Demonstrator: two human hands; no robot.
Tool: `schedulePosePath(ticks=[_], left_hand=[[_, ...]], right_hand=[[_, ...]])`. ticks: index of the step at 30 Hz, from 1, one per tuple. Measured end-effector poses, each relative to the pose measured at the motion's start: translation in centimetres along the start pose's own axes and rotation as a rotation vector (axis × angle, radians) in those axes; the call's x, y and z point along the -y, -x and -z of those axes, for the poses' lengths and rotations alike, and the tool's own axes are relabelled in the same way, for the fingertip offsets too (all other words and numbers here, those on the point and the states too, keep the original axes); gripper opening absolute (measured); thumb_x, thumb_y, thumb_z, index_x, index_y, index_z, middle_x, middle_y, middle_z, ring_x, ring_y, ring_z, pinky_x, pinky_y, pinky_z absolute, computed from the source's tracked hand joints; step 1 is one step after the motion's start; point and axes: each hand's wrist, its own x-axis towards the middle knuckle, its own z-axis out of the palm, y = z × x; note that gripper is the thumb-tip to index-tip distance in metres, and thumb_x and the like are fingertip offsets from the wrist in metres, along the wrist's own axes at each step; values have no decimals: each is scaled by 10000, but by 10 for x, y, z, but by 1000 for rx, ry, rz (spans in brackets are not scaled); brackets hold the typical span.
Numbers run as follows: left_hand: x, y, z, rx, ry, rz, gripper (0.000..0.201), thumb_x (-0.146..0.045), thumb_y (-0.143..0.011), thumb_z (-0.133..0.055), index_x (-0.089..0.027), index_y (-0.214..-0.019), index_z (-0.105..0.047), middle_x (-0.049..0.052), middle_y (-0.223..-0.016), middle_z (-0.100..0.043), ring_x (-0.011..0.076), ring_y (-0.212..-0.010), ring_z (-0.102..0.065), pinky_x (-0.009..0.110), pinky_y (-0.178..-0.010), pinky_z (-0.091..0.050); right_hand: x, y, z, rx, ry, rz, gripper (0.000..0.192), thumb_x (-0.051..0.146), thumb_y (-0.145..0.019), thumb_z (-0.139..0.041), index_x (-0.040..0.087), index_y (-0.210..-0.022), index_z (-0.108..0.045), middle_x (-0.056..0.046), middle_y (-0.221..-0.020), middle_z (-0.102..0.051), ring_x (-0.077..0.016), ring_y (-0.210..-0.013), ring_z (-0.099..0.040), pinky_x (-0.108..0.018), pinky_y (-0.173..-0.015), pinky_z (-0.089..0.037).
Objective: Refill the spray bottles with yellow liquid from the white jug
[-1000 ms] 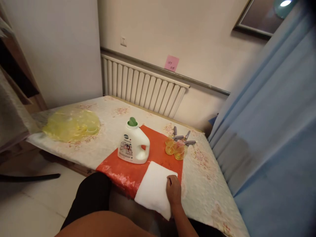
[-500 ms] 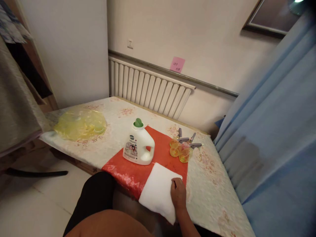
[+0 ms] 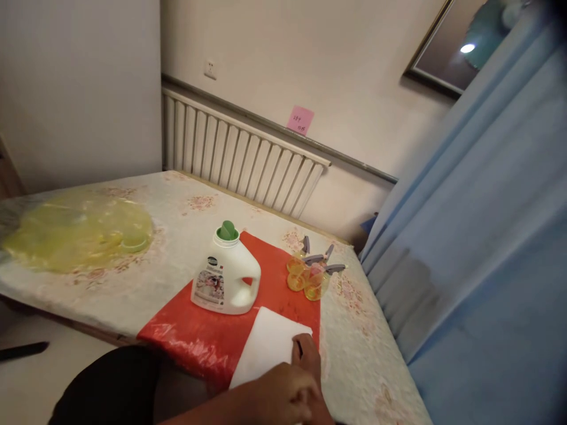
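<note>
Table (image 3: 146,283), covered by a pale flowered cloth, with a red plastic sheet (image 3: 195,336) laid over its near edge. On the red sheet lies a folded white cloth (image 3: 266,348), flat and square, its near part hidden behind the hands. Judged from its look, the cloth is soft, light and limp: it would sag if lifted by one corner, so the sounder hold is a pinch along a folded edge or at two corners, where the layers lie together. It does not look slippery or fragile.

Beyond the fingertips, on the red sheet, stands a white detergent bottle (image 3: 225,277) with a green cap, upright, its handle turned toward the right; it appears rigid. Farther beyond and to the right of the fingers sits a cluster of small amber cups with grey clips (image 3: 312,274), apart from the cloth.

Right hand (image 3: 308,357): palm down at the cloth's right edge, fingers together and resting on the fabric, not visibly gripping. Left hand (image 3: 279,398): crosses low in front of it, knuckles toward the camera; whether its fingers are closed cannot be told.
</note>
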Motion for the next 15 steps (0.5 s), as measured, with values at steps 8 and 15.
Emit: schedulePosePath(ticks=[8, 15], left_hand=[[85, -14, 73, 39, 260, 205, 315, -192, -658, -597, -159, -956, -693, -30, -682, -636, 90, -489, -559, 192, -462, -361], [111, 2, 107, 52, 582, 161, 314, -184, -615, -623, -150, -921, -686, -8, -710, -666, 105, -506, -575, 242, -530, -452]], right_hand=[[2, -3, -4, 2, -43, 35, 192, 181, -899, -439, 232, -799, -596, -15, -733, -625, -189, -665, -620, -286, -644, -506], [0, -24, 8, 250, -44, -3, 141, 245, -809, -514, 237, -746, -640, -20, -664, -649, -219, -617, -630, -311, -604, -515]])
